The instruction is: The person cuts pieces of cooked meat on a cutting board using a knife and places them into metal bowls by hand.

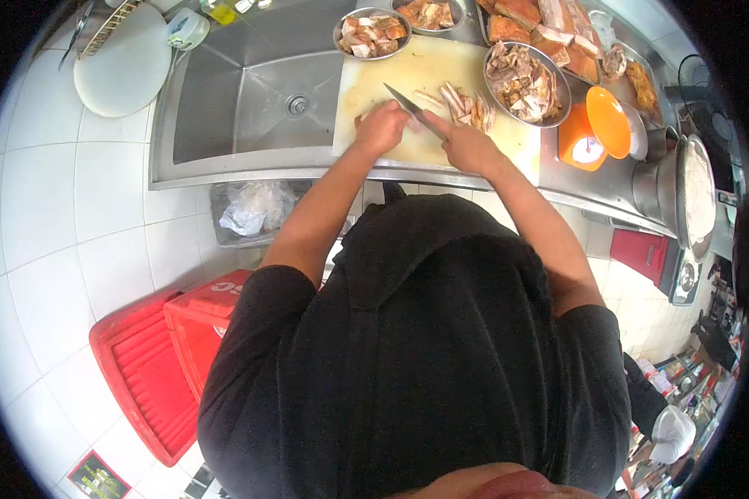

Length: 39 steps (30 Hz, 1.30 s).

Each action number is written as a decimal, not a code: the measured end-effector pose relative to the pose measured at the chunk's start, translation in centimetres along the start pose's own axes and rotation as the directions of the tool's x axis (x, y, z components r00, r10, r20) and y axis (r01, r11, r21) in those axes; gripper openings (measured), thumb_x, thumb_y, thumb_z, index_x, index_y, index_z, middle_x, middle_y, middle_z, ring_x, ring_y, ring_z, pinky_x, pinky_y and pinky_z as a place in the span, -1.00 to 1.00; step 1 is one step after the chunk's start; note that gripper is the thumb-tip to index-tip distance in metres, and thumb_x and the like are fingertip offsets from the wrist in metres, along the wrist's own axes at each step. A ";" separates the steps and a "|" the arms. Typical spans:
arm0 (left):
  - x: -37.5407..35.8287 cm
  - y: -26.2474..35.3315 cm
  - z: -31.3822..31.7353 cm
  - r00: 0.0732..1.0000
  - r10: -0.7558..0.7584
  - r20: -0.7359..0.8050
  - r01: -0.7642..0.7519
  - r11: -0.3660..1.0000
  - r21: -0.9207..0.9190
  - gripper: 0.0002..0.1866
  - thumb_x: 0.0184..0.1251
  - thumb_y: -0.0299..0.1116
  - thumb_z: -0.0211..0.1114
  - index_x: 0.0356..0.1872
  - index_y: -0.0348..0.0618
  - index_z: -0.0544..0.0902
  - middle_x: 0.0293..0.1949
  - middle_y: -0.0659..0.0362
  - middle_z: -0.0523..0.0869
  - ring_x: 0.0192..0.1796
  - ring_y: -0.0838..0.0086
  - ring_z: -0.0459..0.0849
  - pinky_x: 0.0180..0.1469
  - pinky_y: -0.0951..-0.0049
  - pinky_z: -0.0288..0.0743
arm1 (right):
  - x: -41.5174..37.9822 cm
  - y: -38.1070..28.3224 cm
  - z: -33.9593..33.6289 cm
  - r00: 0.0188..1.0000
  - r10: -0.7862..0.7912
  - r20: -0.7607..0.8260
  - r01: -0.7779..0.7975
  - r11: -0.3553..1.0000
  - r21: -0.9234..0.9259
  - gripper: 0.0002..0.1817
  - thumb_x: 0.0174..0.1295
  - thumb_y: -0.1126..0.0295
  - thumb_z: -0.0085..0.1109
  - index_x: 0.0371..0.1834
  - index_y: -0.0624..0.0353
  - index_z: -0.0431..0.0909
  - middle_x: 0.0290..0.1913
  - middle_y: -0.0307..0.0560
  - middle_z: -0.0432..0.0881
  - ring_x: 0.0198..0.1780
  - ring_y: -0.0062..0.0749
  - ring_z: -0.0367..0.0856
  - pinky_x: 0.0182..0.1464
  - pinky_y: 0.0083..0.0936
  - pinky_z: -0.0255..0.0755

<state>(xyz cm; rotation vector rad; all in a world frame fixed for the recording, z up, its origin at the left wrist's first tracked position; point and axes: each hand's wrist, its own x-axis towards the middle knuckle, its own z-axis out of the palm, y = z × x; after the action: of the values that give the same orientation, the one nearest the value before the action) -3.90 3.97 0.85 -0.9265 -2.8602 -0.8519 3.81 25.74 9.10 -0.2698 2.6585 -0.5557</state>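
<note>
My right hand (472, 150) grips a kitchen knife (405, 101), its blade pointing up and to the left over the pale cutting board (437, 62). Close beside the blade, my left hand (381, 127) is closed and pressed down on the board. A brownish bit of a piece of meat (359, 121) shows at its left edge; the fingers hide the rest. Sliced strips of meat (468, 108) lie in a loose pile right of the knife. A metal bowl of cut meat (523, 86) stands on the board's right side.
Two more meat bowls, one nearer (372, 33), stand at the back. A tray of roasted meat slabs (520, 12) is behind right. An orange scale (591, 137) stands right of the board. The steel sink (258, 116) lies left. Red crates (154, 358) sit on the floor.
</note>
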 end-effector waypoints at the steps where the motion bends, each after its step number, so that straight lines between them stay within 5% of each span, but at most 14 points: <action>1: -0.2 0.0 0.1 0.999 0.032 -0.013 -0.032 0.999 -0.001 -0.83 0.34 -0.42 0.31 -0.16 -0.01 0.84 -0.18 0.11 0.69 0.01 0.09 0.72 0.07 0.04 0.59 | -0.2 0.3 0.2 1.000 0.000 0.003 0.001 1.000 -0.005 -0.10 0.39 0.38 0.17 0.74 -0.44 -0.02 -0.12 0.28 0.78 -0.06 0.17 0.78 0.03 0.02 0.62; 8: -0.2 -1.1 1.0 0.991 0.106 -0.078 -0.103 0.994 0.033 -0.85 0.33 -0.41 0.33 -0.18 0.01 0.84 -0.18 0.14 0.70 -0.01 0.11 0.72 0.05 0.07 0.60 | 1.2 0.7 1.3 0.996 0.053 -0.072 -0.046 0.994 0.097 -0.19 0.45 0.32 0.11 0.74 -0.40 0.03 -0.08 0.30 0.78 -0.03 0.20 0.77 0.08 0.02 0.61; 18: -0.4 -0.1 0.4 0.981 0.098 -0.168 -0.108 0.993 -0.051 -0.89 0.23 -0.48 0.34 -0.28 -0.08 0.78 -0.19 0.10 0.69 0.01 0.08 0.69 0.12 0.06 0.59 | -1.6 -4.3 -0.4 0.994 0.113 -0.007 -0.113 0.993 -0.043 -0.17 0.45 0.34 0.14 0.75 -0.32 0.03 -0.05 0.29 0.78 0.01 0.14 0.78 0.11 0.02 0.61; 24: 0.0 -0.8 0.7 0.995 0.077 -0.065 -0.076 0.997 0.021 -0.92 0.29 -0.42 0.33 -0.28 -0.07 0.78 -0.19 0.11 0.70 0.01 0.10 0.71 0.05 0.04 0.60 | -0.9 -3.5 2.2 0.986 0.169 0.018 -0.169 0.983 0.069 -0.16 0.44 0.35 0.12 0.75 -0.33 -0.01 -0.09 0.31 0.77 -0.02 0.19 0.77 0.07 0.08 0.59; 30: -0.2 -0.9 0.6 0.996 0.059 -0.073 -0.060 0.998 -0.016 -0.93 0.28 -0.39 0.36 -0.30 -0.07 0.78 -0.19 0.12 0.70 -0.01 0.09 0.71 0.02 0.04 0.61 | 0.0 -1.6 2.9 0.974 0.119 -0.195 -0.108 0.992 0.063 -0.17 0.47 0.31 0.13 0.74 -0.45 0.00 -0.25 0.27 0.77 -0.18 0.20 0.78 0.00 0.02 0.62; 39: -0.2 -0.1 0.0 0.992 0.034 -0.118 -0.038 0.999 -0.025 -0.94 0.30 -0.39 0.35 -0.33 -0.11 0.74 -0.24 0.10 0.69 -0.03 0.07 0.71 0.00 0.02 0.60 | -0.9 -3.5 2.0 0.990 0.123 -0.072 -0.114 0.987 0.110 -0.18 0.44 0.35 0.10 0.73 -0.37 0.02 -0.16 0.38 0.76 -0.08 0.26 0.77 0.03 0.07 0.62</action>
<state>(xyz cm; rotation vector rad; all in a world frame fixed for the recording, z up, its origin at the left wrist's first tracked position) -3.77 3.74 0.75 -0.8956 -2.7306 -0.9122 5.77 22.13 9.23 -0.0592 2.6877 -0.6786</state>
